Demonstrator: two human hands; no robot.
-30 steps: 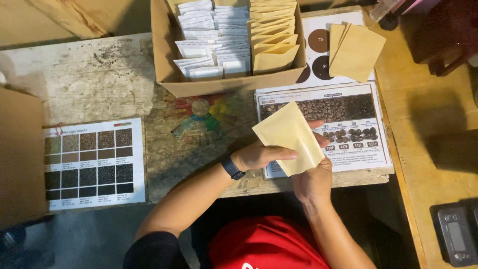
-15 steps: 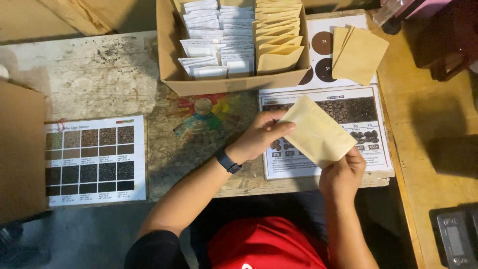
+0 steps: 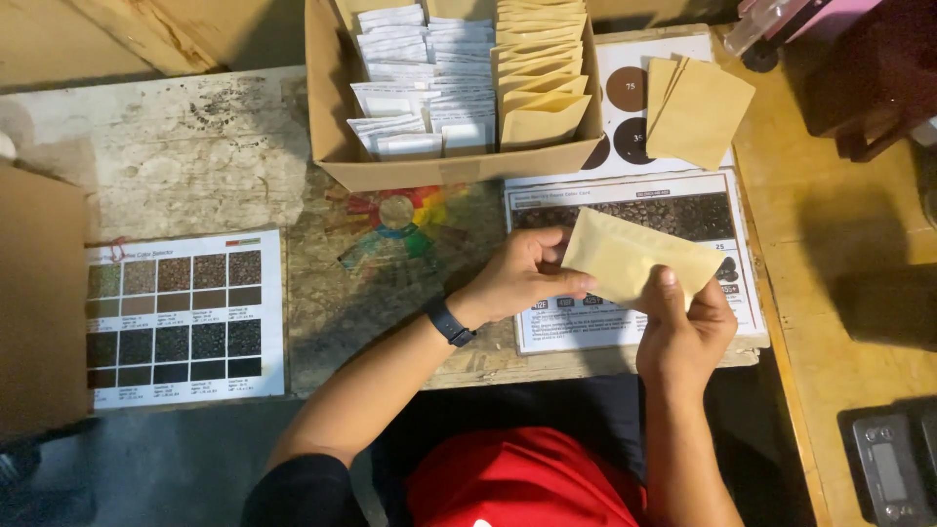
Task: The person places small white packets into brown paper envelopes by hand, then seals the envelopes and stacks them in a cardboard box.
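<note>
Both of my hands hold one small tan paper pouch [image 3: 630,256] above a printed chart of dark beans [image 3: 683,210] at the table's near edge. My left hand [image 3: 522,275], with a dark band on its wrist, grips the pouch's left end. My right hand [image 3: 688,322] pinches its lower right edge, thumb on top. The pouch lies tilted, long side running left to right. Behind it an open cardboard box [image 3: 449,171] holds rows of white packets [image 3: 415,73] and upright tan pouches [image 3: 542,73].
A loose stack of tan pouches [image 3: 698,107] lies right of the box on a sheet with brown circles. A colour-swatch chart [image 3: 185,312] sits at the left, a cardboard flap [image 3: 39,303] beside it, a small scale [image 3: 893,468] at the lower right.
The pouch has turned from steeply tilted to nearly level and shifted right. My left hand slid to its left end, and my right hand came up over its lower edge.
</note>
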